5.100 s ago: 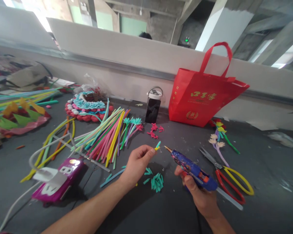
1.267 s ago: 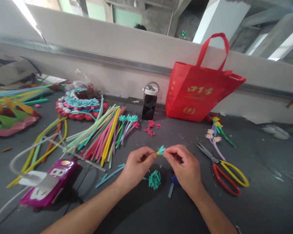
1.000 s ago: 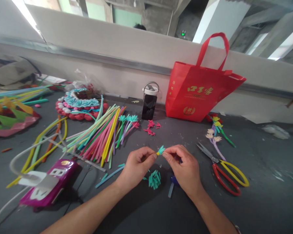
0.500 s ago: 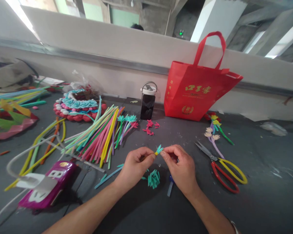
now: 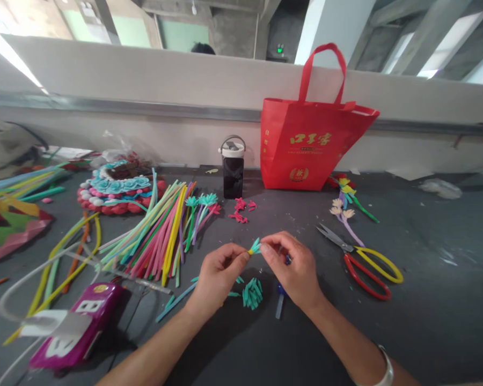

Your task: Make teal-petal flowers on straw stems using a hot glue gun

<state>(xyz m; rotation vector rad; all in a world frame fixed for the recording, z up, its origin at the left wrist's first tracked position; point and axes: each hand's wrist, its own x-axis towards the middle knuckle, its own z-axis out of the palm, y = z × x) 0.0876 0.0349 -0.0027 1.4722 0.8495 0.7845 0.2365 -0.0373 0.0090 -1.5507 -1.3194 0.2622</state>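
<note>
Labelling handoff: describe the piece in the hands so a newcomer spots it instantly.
Find the red bag. Nearer the camera and slightly left, the left hand and right hand meet at a small teal tuft. Its yellow base sets it apart from the plain teal pile just below in view.

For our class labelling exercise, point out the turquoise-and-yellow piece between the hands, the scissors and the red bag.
Turquoise-and-yellow piece (image 5: 255, 246): head view, on its turquoise strips.
Scissors (image 5: 348, 248): head view, at the pivot.
Red bag (image 5: 306, 161): head view, on its front panel.
</note>
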